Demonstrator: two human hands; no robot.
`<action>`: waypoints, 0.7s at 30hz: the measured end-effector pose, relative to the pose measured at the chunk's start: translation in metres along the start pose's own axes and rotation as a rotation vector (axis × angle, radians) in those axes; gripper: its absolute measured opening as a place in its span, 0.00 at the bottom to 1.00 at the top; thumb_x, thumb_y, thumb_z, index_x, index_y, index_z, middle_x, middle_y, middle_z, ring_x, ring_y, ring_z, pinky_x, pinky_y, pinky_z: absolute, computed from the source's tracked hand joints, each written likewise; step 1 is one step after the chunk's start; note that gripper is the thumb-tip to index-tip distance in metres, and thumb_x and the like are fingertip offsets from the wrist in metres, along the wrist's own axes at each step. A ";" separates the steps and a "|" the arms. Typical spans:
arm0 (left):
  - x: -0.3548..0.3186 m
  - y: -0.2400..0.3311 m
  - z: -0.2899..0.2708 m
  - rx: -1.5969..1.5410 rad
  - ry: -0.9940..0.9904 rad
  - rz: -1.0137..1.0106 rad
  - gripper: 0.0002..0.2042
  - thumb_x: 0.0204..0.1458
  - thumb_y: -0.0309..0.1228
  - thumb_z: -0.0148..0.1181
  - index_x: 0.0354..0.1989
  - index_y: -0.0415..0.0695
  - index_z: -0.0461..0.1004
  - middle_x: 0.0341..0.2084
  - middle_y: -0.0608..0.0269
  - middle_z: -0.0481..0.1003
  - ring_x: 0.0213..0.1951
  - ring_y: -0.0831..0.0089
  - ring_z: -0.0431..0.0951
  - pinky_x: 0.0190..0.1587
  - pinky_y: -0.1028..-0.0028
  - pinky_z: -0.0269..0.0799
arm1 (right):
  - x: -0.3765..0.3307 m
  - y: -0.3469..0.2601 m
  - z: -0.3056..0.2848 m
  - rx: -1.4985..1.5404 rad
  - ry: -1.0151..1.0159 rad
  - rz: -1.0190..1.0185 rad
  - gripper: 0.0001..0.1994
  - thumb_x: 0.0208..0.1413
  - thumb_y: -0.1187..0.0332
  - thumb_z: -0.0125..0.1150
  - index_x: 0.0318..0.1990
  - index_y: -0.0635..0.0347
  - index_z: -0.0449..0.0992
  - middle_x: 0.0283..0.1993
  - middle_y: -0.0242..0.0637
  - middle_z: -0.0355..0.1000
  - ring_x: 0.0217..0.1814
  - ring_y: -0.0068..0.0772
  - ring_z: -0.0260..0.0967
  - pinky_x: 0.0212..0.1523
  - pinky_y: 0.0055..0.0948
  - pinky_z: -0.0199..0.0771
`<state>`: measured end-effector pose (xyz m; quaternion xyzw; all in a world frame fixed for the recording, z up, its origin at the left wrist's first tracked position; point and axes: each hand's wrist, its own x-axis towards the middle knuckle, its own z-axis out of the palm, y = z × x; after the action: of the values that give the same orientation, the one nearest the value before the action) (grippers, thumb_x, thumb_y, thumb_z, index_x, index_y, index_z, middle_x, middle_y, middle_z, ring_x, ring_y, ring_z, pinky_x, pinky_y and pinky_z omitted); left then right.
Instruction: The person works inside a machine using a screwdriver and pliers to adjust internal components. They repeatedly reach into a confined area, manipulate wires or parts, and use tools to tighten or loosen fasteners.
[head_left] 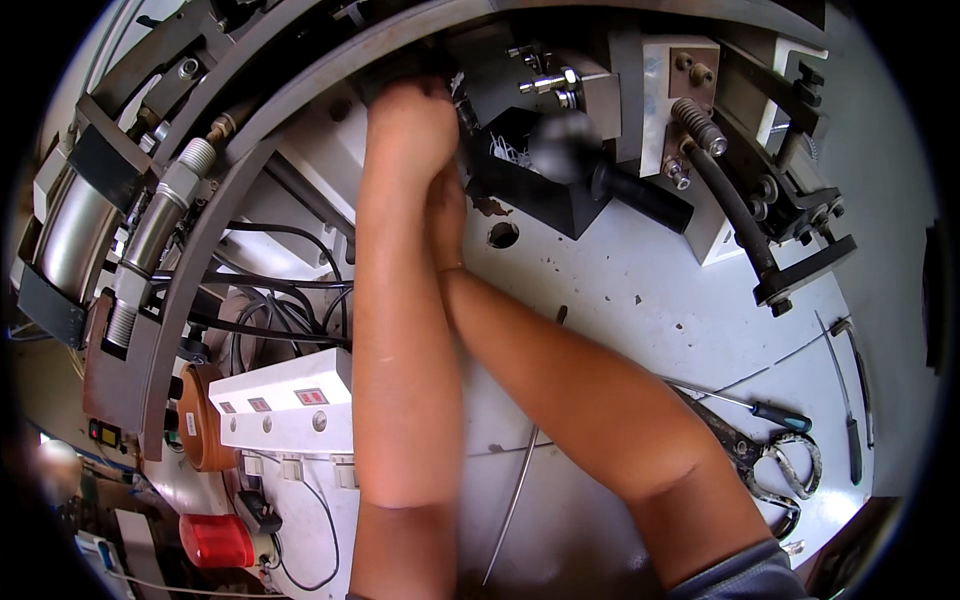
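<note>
My left hand (413, 112) reaches in under the curved metal frame (330, 75) of a machine, its fingers curled in shadow. What it holds, if anything, does not show. My right hand (447, 215) is just below it, mostly behind my left wrist, with its fingers hidden. Beside both hands, to the right, stands a black open box (555, 200) with thin white strands inside. A blurred rounded grey head with a black cylindrical handle (645, 198) juts over that box.
Scissors (790, 470), a screwdriver (780, 415) and a thin metal rod (515, 500) lie on the white worktop (600, 330). On the left are a white power strip (285, 405), black cables (285, 310) and a red lamp (215, 540). Bolted brackets (680, 100) stand at the upper right.
</note>
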<state>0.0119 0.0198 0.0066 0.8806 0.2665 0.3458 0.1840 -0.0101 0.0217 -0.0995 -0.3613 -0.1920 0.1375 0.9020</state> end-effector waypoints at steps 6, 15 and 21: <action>0.002 0.000 0.009 -0.607 -0.145 -0.080 0.12 0.57 0.24 0.55 0.46 0.31 0.75 0.35 0.54 0.80 0.33 0.71 0.80 0.39 0.75 0.76 | 0.027 0.045 -0.005 0.221 -0.068 -0.119 0.18 0.65 0.54 0.47 0.47 0.63 0.68 0.44 0.53 0.74 0.50 0.52 0.73 0.49 0.43 0.68; 0.006 -0.011 0.019 -0.489 -0.066 0.062 0.13 0.51 0.26 0.64 0.43 0.32 0.78 0.30 0.59 0.80 0.30 0.78 0.79 0.35 0.79 0.75 | 0.021 0.037 -0.005 -0.165 0.025 -0.202 0.22 0.57 0.56 0.63 0.47 0.64 0.63 0.45 0.53 0.75 0.50 0.48 0.75 0.46 0.40 0.73; -0.001 0.010 0.014 -0.563 -0.055 0.006 0.14 0.53 0.30 0.64 0.43 0.32 0.78 0.28 0.60 0.80 0.28 0.77 0.79 0.34 0.79 0.75 | 0.026 0.026 -0.014 -0.218 0.014 -0.283 0.21 0.55 0.59 0.64 0.46 0.66 0.66 0.42 0.48 0.76 0.45 0.40 0.76 0.44 0.37 0.73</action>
<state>0.0247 0.0097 0.0017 0.8047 0.1525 0.3827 0.4275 0.0165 0.0419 -0.1203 -0.4272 -0.2486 -0.0150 0.8692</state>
